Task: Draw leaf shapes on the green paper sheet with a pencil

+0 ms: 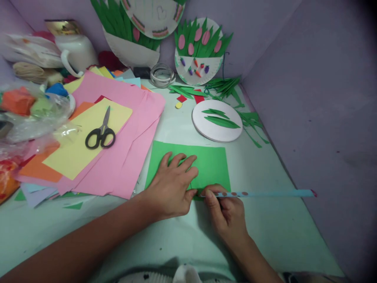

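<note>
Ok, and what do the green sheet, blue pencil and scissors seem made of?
The green sheet looks like matte paper or thin card: flat, without shine. The blue pencil is probably painted wood, judging by its smooth, spotted barrel. The scissors have slim grey blades, likely metal, and smooth black loops, likely plastic.

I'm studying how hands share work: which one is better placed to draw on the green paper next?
Probably the right hand: it holds the blue pencil, its tip by the near edge of the green paper. The left hand rests on that paper, seemingly better for steadying it.
</note>
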Demonstrator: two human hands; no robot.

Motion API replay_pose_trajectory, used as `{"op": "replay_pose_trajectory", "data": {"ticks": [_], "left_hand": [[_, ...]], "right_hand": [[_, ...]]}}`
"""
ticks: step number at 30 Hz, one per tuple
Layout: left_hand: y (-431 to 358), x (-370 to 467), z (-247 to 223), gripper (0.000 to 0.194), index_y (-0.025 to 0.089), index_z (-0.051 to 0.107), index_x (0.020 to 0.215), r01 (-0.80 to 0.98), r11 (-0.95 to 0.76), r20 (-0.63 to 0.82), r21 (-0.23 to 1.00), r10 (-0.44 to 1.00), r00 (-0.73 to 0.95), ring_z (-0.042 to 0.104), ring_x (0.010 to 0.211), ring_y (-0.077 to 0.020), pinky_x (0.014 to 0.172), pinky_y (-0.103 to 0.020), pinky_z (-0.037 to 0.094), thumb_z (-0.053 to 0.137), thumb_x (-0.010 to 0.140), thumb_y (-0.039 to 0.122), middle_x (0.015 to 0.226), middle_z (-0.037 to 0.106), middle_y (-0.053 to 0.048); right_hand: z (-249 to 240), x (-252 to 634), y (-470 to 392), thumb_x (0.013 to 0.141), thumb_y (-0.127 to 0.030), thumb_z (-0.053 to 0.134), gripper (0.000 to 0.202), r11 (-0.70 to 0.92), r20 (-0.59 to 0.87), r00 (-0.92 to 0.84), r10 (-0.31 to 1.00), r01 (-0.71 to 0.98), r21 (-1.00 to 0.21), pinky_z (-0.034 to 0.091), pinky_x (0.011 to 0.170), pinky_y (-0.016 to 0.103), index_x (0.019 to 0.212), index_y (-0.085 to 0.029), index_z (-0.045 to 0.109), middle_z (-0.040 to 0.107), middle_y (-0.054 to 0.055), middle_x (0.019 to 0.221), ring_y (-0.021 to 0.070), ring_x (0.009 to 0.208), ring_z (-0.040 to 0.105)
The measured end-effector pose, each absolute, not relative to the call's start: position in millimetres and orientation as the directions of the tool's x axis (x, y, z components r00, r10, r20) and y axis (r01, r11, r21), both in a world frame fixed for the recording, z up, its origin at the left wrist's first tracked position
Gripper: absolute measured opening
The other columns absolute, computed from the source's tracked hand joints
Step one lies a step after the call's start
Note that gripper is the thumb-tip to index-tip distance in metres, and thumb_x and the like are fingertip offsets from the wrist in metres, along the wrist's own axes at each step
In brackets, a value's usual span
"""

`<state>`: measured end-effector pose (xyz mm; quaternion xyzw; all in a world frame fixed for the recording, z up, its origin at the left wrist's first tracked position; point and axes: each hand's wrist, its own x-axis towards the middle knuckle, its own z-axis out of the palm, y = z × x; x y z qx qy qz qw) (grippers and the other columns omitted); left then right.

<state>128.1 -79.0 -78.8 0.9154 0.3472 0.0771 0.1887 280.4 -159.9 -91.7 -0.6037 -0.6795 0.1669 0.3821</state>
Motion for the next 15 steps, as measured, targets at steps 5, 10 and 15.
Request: {"op": "replay_pose_trajectory", "data": {"ticks": [5, 10, 15], "left_hand": [[-78.1, 129.2, -77.9, 0.020, 0.018, 0.055, 0.096, 0.605, -0.690, 0.013, 0.397, 0.663, 0.748, 0.037, 0.127, -0.0336, 0.106, -0.060, 0.022, 0.058, 0.078, 0.026, 0.144, 0.043, -0.010], [-79.2, 127.8, -76.7, 0.019, 0.018, 0.055, 0.096, 0.598, -0.692, 0.014, 0.404, 0.658, 0.753, 0.037, 0.127, -0.0339, 0.106, -0.060, 0.022, 0.058, 0.078, 0.025, 0.144, 0.043, -0.011], [-79.0, 127.3, -75.9, 0.021, 0.018, 0.055, 0.096, 0.600, -0.686, 0.004, 0.412, 0.660, 0.752, 0.036, 0.127, -0.0340, 0.106, -0.060, 0.021, 0.059, 0.077, 0.026, 0.145, 0.042, -0.011]], "right_hand": [[-92.0, 278.7, -163.3, 0.090, -0.017, 0.044, 0.032, 0.202, 0.301, 0.025, 0.953, 0.688, -0.697, 0.038, 0.052, 0.025, 0.059, -0.019, 0.052, 0.060, -0.001, 0.060, 0.0122, 0.055, 0.058], [-90.7, 277.5, -164.6, 0.090, -0.017, 0.044, 0.031, 0.195, 0.282, 0.027, 0.959, 0.661, -0.724, 0.040, 0.051, 0.025, 0.062, -0.020, 0.054, 0.061, 0.000, 0.060, 0.0126, 0.053, 0.058], [-90.6, 279.5, -165.8, 0.090, -0.018, 0.045, 0.028, 0.204, 0.278, 0.023, 0.960, 0.623, -0.756, 0.040, 0.050, 0.024, 0.063, -0.019, 0.056, 0.061, 0.000, 0.059, 0.0129, 0.053, 0.058]]}}
